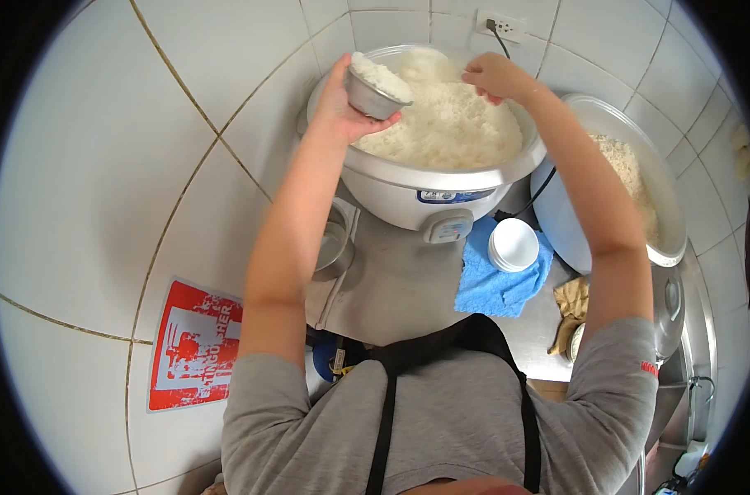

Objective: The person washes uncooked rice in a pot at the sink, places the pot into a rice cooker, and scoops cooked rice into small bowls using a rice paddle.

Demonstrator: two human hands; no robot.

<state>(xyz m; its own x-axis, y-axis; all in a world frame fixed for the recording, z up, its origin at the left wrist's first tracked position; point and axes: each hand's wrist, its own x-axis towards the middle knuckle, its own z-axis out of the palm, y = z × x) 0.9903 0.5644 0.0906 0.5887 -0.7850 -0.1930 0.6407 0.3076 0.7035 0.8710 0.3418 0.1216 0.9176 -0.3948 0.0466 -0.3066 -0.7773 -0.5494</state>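
My left hand [342, 111] is wrapped round a small metal bowl [373, 99] heaped with white rice, tilted over the left rim of a large white rice cooker [383, 169]. The cooker is full of cooked rice [457, 124]. Above its back right part, my right hand [495, 78] has its fingers closed at the end of a pale, blurred paddle-like thing [429, 64] that lies over the rice.
Right of the cooker stands a second large container [569, 219] with rice-like contents. In front are a blue cloth [482, 280], stacked white bowls [514, 246] and a brown cloth [570, 309]. A metal pot [334, 243] stands at the left. A power cord [501, 41] runs from the wall outlet.
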